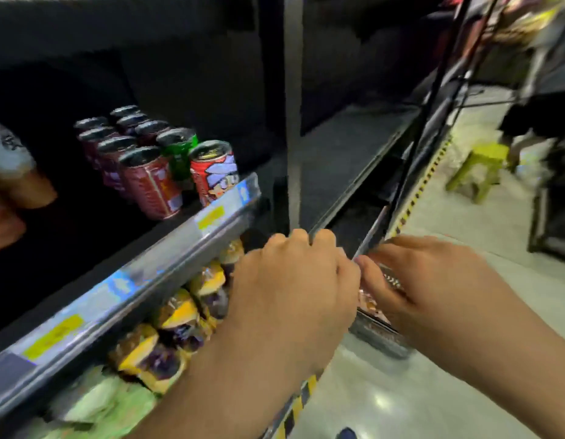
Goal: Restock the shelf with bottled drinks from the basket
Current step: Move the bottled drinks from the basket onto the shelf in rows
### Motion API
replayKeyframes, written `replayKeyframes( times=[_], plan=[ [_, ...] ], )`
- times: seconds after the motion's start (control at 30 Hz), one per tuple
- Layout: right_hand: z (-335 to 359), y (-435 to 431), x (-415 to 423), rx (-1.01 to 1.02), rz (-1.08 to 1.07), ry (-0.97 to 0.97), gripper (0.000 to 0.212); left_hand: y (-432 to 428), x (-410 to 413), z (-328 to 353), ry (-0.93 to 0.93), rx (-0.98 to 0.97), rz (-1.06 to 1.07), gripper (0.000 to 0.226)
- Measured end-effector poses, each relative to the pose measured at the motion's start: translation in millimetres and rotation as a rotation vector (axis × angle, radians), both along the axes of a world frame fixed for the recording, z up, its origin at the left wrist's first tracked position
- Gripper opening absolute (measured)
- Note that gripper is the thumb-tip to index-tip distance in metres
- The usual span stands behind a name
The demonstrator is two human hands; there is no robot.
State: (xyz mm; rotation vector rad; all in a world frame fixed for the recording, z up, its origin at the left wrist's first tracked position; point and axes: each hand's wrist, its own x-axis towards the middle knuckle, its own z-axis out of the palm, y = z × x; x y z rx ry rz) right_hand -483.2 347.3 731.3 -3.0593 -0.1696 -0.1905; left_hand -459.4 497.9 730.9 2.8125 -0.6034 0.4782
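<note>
The dark basket stands on the floor at the foot of the shelf, mostly covered by my hands. My left hand hovers over its left side, knuckles up and fingers curled down; whatever is under it is hidden. My right hand reaches in from the right, and its thumb and fingers close around a brownish bottled drink inside the basket. The shelf with a price strip along its front edge carries several drink cans at upper left, with dark bare space to their right. The whole view is blurred.
Yellow and purple snack packs fill the level below the shelf. A grey upright post divides the shelving. Yellow-black tape runs along the floor. A yellow-green stool stands at the far right.
</note>
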Motion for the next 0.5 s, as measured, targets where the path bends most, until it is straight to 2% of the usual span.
replayKeyframes(
  times=[0.1,0.17,0.2,0.23,0.27,0.37,0.5],
  plan=[
    [-28,-59,-6,-0.085,-0.193,0.114,0.056,-59,24,-34,-0.006,0.135,-0.222,0.024],
    [-50,-96,-5,-0.059,-0.299,0.184,0.049,-98,41,-61,0.095,0.261,-0.334,0.026],
    [-64,-114,-2,-0.051,-0.343,0.231,0.047,-119,50,-75,0.17,0.33,-0.372,0.02],
    [-78,-133,2,-0.046,-0.385,0.274,0.046,-141,62,-91,0.196,0.385,-0.39,0.009],
    [-95,-153,10,-0.039,-0.427,0.321,0.045,-165,77,-109,0.246,0.411,-0.382,0.01],
    [-147,-213,43,0.008,-0.519,0.429,0.043,-241,126,-153,0.388,0.431,-0.345,0.024],
    [-212,-293,112,0.084,-0.594,0.528,0.038,-347,205,-221,0.599,0.512,-0.345,0.029]
  ],
)
